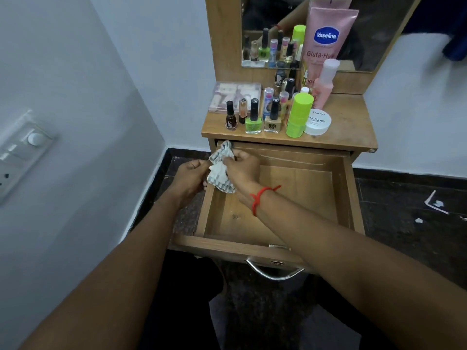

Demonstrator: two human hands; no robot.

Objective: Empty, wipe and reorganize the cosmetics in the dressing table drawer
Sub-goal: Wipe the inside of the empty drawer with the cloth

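The wooden drawer [348,198] is pulled out, and nothing lies inside it. A grey-and-white striped cloth [219,173] hangs over the drawer's back left corner, gripped by both hands. My left hand [189,178] holds it from outside the left wall. My right hand [242,168] pinches it from inside; a red thread circles that wrist. On the tabletop [348,127] stand the cosmetics: nail polish bottles [252,120], a green tube [298,114], a white nail polish remover jar [318,123], a pink Vaseline tube [326,41], a pink spray bottle [324,84] and a clear palette case [235,96].
A mirror [265,21] rises behind the cosmetics. The drawer's metal handle [273,272] juts toward me. A wall with a switch panel [22,150] is close on the left. Dark floor lies on both sides, with paper scraps [437,203] at the right.
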